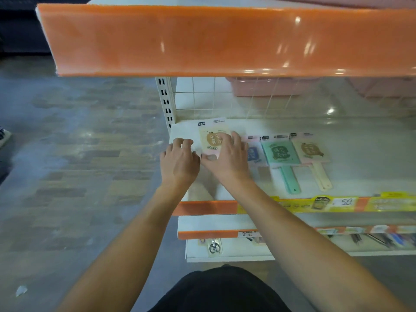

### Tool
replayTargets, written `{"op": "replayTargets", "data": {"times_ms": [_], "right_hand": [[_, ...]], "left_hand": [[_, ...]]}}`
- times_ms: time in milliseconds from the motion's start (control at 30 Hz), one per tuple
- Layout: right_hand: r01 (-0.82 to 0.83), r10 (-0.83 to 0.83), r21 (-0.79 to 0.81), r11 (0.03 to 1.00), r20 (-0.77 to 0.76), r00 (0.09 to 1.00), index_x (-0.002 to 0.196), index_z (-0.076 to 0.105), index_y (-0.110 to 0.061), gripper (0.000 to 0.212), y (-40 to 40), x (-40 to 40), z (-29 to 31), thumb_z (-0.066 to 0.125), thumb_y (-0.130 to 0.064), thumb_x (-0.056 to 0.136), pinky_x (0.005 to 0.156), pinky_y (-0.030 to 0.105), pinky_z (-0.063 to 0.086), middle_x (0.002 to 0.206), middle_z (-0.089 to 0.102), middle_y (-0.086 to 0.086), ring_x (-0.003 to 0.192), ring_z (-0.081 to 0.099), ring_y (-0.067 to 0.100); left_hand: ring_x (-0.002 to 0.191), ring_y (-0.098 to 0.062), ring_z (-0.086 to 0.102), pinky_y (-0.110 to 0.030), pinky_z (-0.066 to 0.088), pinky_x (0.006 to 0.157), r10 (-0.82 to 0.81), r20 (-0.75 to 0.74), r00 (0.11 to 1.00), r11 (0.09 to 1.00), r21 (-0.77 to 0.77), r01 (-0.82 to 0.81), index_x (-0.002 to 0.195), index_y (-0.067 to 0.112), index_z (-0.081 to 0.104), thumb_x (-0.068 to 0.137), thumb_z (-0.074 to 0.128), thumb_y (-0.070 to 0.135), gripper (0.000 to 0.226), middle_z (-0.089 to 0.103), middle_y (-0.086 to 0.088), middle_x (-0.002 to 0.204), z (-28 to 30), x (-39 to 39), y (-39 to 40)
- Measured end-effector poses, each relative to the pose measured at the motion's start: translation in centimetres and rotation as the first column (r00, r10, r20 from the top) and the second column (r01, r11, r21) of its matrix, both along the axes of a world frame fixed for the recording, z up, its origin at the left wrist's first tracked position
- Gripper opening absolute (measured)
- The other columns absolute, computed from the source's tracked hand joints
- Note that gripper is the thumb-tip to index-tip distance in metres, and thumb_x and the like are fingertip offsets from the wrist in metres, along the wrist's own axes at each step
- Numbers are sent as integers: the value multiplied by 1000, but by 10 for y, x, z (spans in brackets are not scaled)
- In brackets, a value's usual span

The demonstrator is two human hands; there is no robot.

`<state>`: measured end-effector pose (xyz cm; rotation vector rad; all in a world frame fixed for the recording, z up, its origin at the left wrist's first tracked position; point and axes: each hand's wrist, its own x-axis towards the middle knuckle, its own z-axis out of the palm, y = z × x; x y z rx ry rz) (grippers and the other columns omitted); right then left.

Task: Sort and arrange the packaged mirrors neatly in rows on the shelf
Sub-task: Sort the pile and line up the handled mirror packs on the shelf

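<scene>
Fingers [234,140] of both hands lie spread on yellow mirror [213,137], left of green mirror [281,154], gripping nothing. Placing step; next, square it into that row.

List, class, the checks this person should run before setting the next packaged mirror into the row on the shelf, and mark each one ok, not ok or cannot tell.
1. Both hands on the job: left hand and right hand rest on the cream mirror pack at the shelf's left end. Ok.
2. Pack lying flat on the shelf: cannot tell, the hands cover its lower part.
3. Pack level with the row: not ok, its top sits further back than the others.
4. Neighbours in line: green mirror and beige mirror lie side by side, handles forward. Ok.
5. Blue pack clear of the right hand: cannot tell, partly hidden.
</scene>
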<state>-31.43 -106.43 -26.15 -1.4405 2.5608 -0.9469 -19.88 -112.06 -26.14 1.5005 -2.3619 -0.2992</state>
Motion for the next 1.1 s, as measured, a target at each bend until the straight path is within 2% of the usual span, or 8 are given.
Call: {"op": "replayTargets", "data": {"times_ms": [333, 500, 600, 700, 767, 867, 933, 1100], "right_hand": [[38, -32, -36, 999, 155, 987, 132, 46, -10, 76, 51, -51, -5, 76, -42, 70, 108, 40, 35, 146, 37, 9, 137, 30, 27], [69, -18, -136, 988, 344, 939, 126, 57, -13, 58, 67, -68, -3, 74, -41, 78, 111, 34, 34, 145, 41, 6, 140, 31, 17], [139, -32, -216, 967, 437, 899, 114, 65, -12, 30, 70, -76, -4, 66, -23, 87, 105, 40, 43, 131, 56, 7, 122, 53, 20], [166, -32, -244, 955, 473, 880, 117, 64, -11, 29, 76, -81, 1, 61, -9, 89, 91, 16, 43, 115, 62, -3, 97, 55, 8], [162, -21, -249, 955, 487, 873, 122, 62, -11, 34, 78, -83, 2, 62, -8, 88, 83, 10, 39, 111, 58, -7, 93, 54, 5], [88, 41, -268, 959, 441, 897, 117, 63, -11, 37, 75, -82, -4, 68, -15, 80, 93, 27, 48, 118, 61, 0, 108, 58, 12], [47, 45, -216, 975, 403, 914, 121, 61, -14, 47, 73, -80, -8, 72, -26, 76, 102, 39, 45, 131, 54, 3, 126, 48, 17], [-28, 49, -79, 997, 281, 959, 138, 47, -22, 74, 77, -80, -8, 78, -40, 74, 106, 43, 41, 154, 27, 3, 142, 28, 20]], "left_hand": [[114, -31, 53, -41, 39, 90, -224, -77, 972, 973, -71, 219, 125, 12, 56, 93, 49, 14, 33, 55, -7, 129, 3, -60, 30], [105, -34, 57, -43, 44, 84, -264, -112, 958, 961, -112, 251, 118, 7, 61, 93, 53, 14, 28, 60, -10, 120, 1, -74, 38], [101, -34, 59, -44, 47, 83, -272, -135, 953, 958, -132, 255, 116, 5, 62, 92, 55, 14, 26, 61, -11, 117, 0, -78, 42], [99, -35, 60, -44, 48, 82, -273, -150, 950, 956, -150, 251, 115, 4, 62, 93, 55, 13, 26, 62, -12, 115, -1, -80, 45], [98, -35, 61, -44, 48, 81, -276, -160, 948, 955, -159, 251, 115, 3, 63, 93, 55, 13, 25, 62, -13, 115, 0, -81, 47], [98, -34, 61, -43, 48, 81, -267, -168, 949, 957, -162, 241, 115, 4, 62, 93, 54, 12, 25, 61, -12, 116, 1, -81, 48], [99, -34, 60, -44, 48, 83, -263, -169, 950, 958, -158, 237, 117, 4, 61, 94, 53, 13, 25, 61, -12, 117, 2, -81, 47], [102, -33, 59, -46, 48, 86, -259, -154, 954, 960, -147, 237, 120, 5, 60, 96, 51, 12, 26, 59, -11, 121, 4, -81, 44]]}}
